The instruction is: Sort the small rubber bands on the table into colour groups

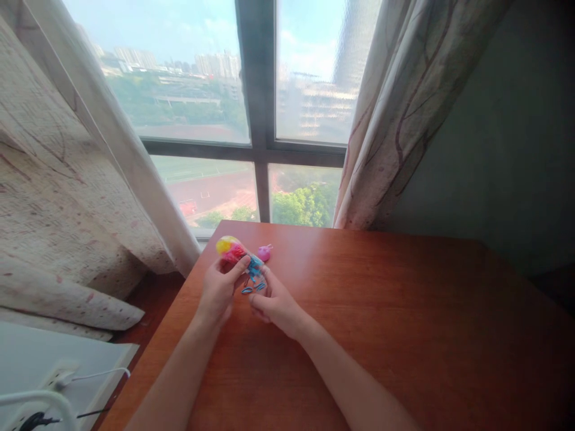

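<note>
My left hand point(223, 284) is closed round a small clear container point(242, 252), tilted over the table's far left part. Inside it show yellow, red-pink and blue pieces that look like small elastic hair ties. Toward its right end the blue hair ties point(256, 265) are bunched. My right hand point(275, 299) is curled at that end, its index finger by the container and its thumb lower down. Below the container, between the hands, are a few loose blue loops point(247, 290). A pink, rounded piece with a small knob point(265, 252) lies on the table just behind.
The brown wooden table point(381, 311) reaches to the window point(263, 149). Patterned curtains hang at the left point(90, 155) and right point(395, 108). At the lower left, a power strip point(56, 380) with plugs and cables rests on a white surface beside the table.
</note>
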`<action>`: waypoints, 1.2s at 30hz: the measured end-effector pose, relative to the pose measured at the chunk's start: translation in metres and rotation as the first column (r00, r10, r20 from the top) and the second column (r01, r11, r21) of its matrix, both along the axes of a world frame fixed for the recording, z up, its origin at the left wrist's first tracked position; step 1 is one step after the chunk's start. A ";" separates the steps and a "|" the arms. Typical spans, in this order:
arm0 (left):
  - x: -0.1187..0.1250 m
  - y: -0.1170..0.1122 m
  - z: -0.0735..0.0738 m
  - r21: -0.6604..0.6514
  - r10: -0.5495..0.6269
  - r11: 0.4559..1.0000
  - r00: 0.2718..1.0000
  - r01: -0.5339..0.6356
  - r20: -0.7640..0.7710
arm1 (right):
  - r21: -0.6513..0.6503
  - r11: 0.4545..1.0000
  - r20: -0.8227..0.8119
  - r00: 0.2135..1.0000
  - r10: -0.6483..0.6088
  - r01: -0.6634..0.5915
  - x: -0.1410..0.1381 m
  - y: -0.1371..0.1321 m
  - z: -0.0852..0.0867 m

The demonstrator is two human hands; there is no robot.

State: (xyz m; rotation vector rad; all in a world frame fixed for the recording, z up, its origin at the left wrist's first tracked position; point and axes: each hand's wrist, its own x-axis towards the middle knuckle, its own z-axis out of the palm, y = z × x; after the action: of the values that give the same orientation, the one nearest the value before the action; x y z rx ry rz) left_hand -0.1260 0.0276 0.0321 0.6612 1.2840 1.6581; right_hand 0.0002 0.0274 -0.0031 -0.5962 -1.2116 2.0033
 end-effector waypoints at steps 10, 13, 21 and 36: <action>-0.004 0.000 -0.002 0.092 0.042 0.995 0.978 -0.023 -0.203 | -0.259 0.941 -0.350 0.929 0.118 -0.217 0.014 -0.003 0.016; -0.008 0.000 -0.003 0.100 0.057 0.994 0.972 -0.035 -0.229 | -0.259 0.954 -0.279 0.957 0.078 -0.154 0.011 -0.003 0.013; -0.021 -0.001 0.003 0.142 0.180 0.981 0.907 -0.135 -0.381 | -0.042 0.998 0.057 0.997 -0.046 0.048 0.003 0.002 -0.006; -0.021 -0.011 0.011 0.179 0.188 0.979 0.790 -0.100 -0.583 | 0.813 0.577 0.532 0.503 -0.681 -0.080 0.024 0.012 -0.014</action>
State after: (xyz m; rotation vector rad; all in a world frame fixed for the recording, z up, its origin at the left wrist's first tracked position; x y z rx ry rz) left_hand -0.1467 0.0168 0.0435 1.2782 1.7034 1.7388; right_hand 0.0244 0.0394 -0.0169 -1.2590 -2.1074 0.5811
